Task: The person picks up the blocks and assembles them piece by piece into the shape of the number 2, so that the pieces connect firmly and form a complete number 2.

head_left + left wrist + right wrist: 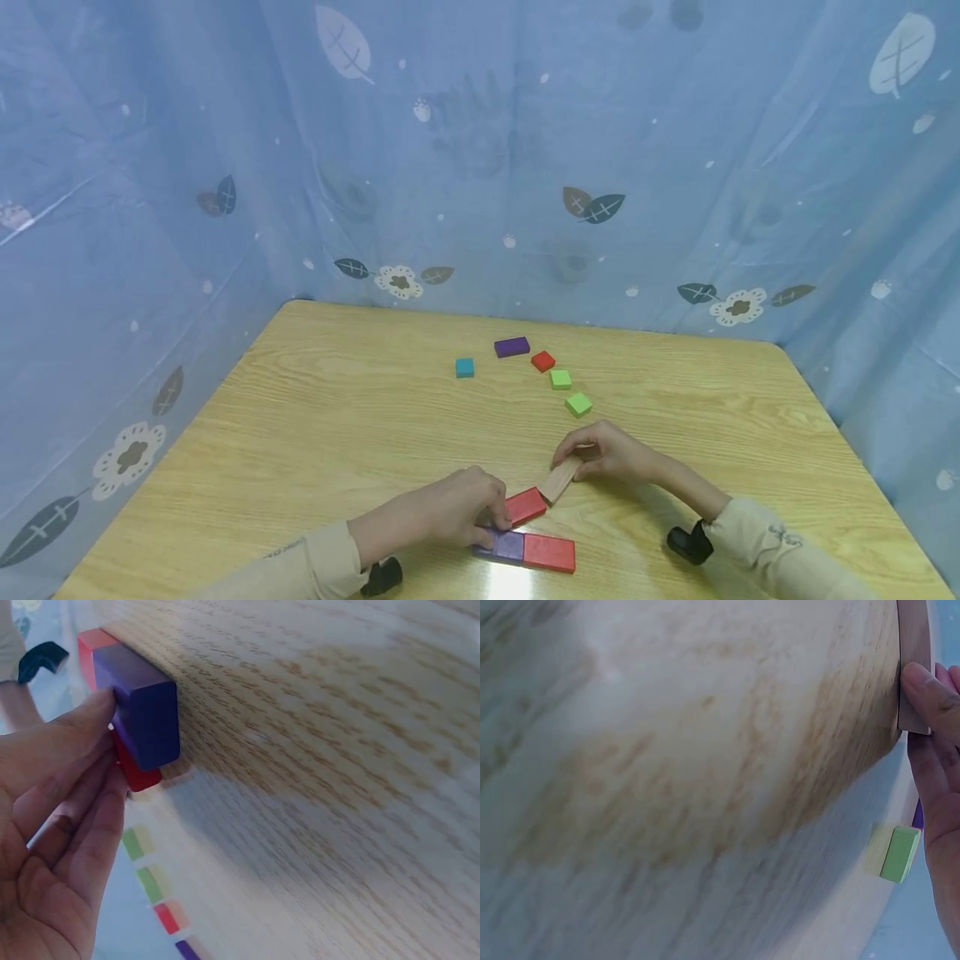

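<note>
My left hand point(457, 506) is low over the near middle of the table, thumb against a purple block point(154, 724) and curled fingers at a slanted red block point(527, 506) just behind it. A second red block point(550, 552) lies end to end with the purple one. To the right, my right hand point(611, 452) pinches a plain wooden block point(558, 481) between thumb and fingers. That block slants toward the red block, its near end by the red one's right end. In the right wrist view the thumb presses the wooden block point(915, 667).
Farther back on the wooden table point(360, 417) lie a blue block point(465, 367), a purple block point(512, 347), a small red block point(543, 361) and two green blocks, one farther point(560, 379) and one nearer point(578, 405). A blue patterned curtain point(480, 167) hangs behind the table.
</note>
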